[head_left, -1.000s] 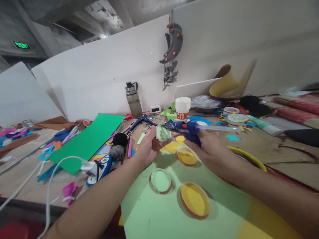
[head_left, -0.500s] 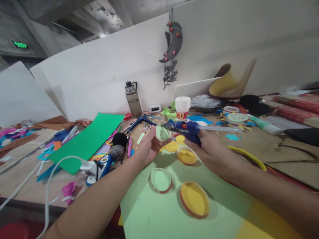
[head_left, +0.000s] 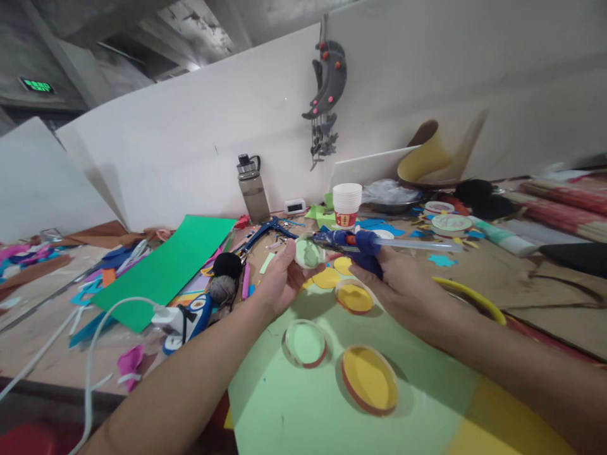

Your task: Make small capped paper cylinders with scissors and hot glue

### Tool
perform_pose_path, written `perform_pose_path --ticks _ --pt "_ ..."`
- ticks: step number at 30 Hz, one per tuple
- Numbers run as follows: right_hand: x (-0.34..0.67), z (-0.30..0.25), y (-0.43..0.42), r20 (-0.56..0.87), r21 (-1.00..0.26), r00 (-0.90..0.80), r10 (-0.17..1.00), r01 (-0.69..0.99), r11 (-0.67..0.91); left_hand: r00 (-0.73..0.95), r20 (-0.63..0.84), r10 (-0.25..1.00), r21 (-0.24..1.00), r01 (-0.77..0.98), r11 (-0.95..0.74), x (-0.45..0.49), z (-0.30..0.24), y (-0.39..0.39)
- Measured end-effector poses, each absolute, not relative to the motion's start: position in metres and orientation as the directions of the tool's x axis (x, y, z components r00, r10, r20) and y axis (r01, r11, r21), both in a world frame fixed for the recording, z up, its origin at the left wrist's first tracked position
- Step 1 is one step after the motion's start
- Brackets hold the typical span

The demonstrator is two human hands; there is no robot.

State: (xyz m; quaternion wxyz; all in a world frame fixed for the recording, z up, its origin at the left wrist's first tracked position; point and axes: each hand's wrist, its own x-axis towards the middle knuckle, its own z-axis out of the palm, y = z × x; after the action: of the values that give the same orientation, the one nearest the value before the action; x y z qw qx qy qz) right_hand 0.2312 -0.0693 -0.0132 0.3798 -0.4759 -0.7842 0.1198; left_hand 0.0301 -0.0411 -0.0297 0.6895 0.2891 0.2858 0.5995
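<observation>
Raised over the work sheet, my left hand (head_left: 281,282) is closed around a small round paper-cup piece (head_left: 310,252) with a pale green face turned toward me. My right hand (head_left: 401,284) grips a blue hot glue gun (head_left: 358,248), a clear glue stick jutting from its rear. The nozzle is at the upper rim of the cup piece; whether it touches I cannot tell. Below, on a light green sheet (head_left: 265,404), lie a green-centred ring (head_left: 306,343), a larger yellow-centred ring (head_left: 370,380) and a smaller yellow one (head_left: 354,297). Yellow discs (head_left: 327,278) lie behind them.
A stack of paper cups (head_left: 346,205) and a water bottle (head_left: 253,189) stand at the back. Left are a green sheet (head_left: 165,272), yarn balls (head_left: 226,265) and a white cable (head_left: 90,366). Blue scraps (head_left: 442,261) and a glue-stick-like tube (head_left: 502,238) lie right.
Both hands, the cup piece and the glue gun keep nearly the same positions. The view has shifted very slightly; nothing was taken up or let go.
</observation>
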Motion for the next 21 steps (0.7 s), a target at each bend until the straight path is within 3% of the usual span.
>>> perform_pose_path --ticks 21 --pt "0.2316 -0.0114 -0.0715 0.483 -0.557 -0.239 0.842 0.658 0.507 0.145 -0.004 0.989 0.755 -0.648 0.097 0.0299 -0.0280 -0.0417"
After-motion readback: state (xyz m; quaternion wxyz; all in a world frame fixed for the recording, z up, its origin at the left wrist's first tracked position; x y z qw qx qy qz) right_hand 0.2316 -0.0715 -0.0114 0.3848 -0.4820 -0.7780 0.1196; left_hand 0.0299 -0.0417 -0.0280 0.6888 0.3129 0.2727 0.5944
